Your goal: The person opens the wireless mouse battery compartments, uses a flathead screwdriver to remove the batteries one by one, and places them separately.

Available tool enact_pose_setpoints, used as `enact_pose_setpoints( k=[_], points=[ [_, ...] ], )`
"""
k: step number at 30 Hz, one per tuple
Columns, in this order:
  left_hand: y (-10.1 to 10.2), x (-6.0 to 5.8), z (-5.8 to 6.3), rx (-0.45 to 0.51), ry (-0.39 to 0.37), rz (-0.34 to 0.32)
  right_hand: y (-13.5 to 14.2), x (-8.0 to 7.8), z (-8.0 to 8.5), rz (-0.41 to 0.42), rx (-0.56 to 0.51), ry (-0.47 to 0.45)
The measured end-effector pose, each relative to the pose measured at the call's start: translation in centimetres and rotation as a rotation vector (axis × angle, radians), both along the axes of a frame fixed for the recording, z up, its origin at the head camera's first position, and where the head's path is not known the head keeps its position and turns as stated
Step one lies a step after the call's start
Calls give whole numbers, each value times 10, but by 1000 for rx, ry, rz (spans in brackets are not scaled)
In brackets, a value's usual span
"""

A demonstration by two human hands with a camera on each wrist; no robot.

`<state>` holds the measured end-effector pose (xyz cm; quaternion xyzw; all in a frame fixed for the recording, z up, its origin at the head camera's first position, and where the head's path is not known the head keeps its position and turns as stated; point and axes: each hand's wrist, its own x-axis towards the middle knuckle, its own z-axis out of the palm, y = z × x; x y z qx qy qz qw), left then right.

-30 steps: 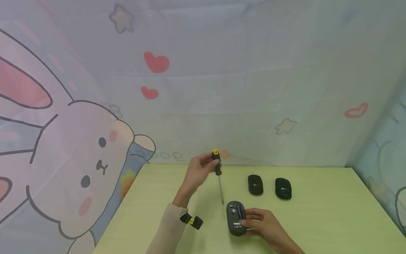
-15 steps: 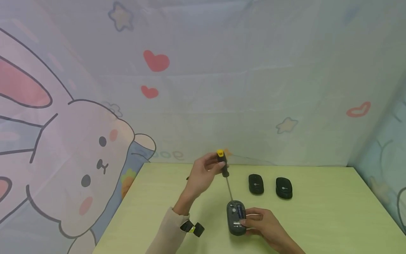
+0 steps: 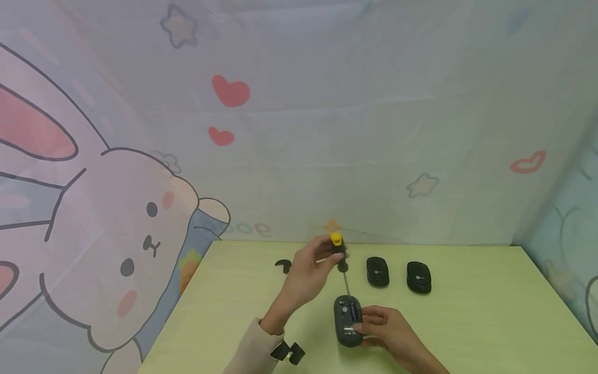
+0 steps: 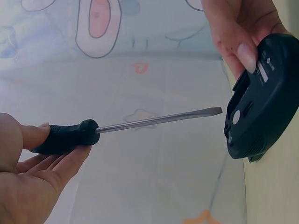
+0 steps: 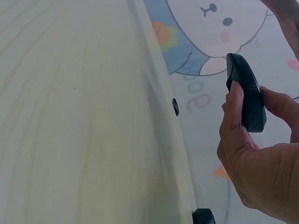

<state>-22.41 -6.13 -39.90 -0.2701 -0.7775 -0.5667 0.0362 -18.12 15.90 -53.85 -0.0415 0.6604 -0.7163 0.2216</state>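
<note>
My left hand (image 3: pixel 306 271) grips the black handle of a flat-blade screwdriver (image 4: pixel 159 121), which has a yellow end cap. Its shaft points down towards a dark computer mouse (image 3: pixel 344 328). In the left wrist view, the blade tip is just short of the mouse's underside, with a small gap. My right hand (image 3: pixel 390 330) holds that mouse by its right side, thumb on the underside and fingers around the edge. The mouse's underside faces up, its battery compartment uncovered, with a dark blue battery (image 3: pixel 354 312) inside. In the right wrist view the mouse (image 5: pixel 252 102) appears edge-on, raised off the table.
Two more black mice (image 3: pixel 377 271) (image 3: pixel 419 277) lie on the pale yellow-green table (image 3: pixel 476 311), behind and right of my right hand. A small curved black piece (image 3: pixel 282 265) rests left of my left hand. A printed cloth (image 3: pixel 299 156) hangs behind the table.
My left hand has moved right and nearer, bringing the screwdriver tip from beside the mouse to its top end. The small black piece has come into view. My right hand stays put.
</note>
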Motion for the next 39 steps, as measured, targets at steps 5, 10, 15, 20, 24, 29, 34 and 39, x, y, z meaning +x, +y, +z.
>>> enact_pose_setpoints(
  k=[5,10,15,20,24,29,34,39],
  points=[
    [3,6,-3,10,64,-53,0,0,1,6,-10,-4],
    [3,8,-9,11,153,-106,0,-1,0,7,-19,-3],
    [3,9,-12,13,192,-132,-1,-2,0,1,-19,3],
    [3,10,-13,9,217,-150,-1,-2,0,0,-22,-3],
    [2,11,-15,-1,244,-159,-1,-2,0,-2,-19,-8],
    [1,14,-17,-44,313,-172,-1,-2,-1,-14,-12,-12],
    [1,17,-19,-85,353,-179,-1,-3,-1,-14,-17,-27],
    [2,19,-22,-132,423,-190,0,-2,-2,15,-22,-34]
  ],
)
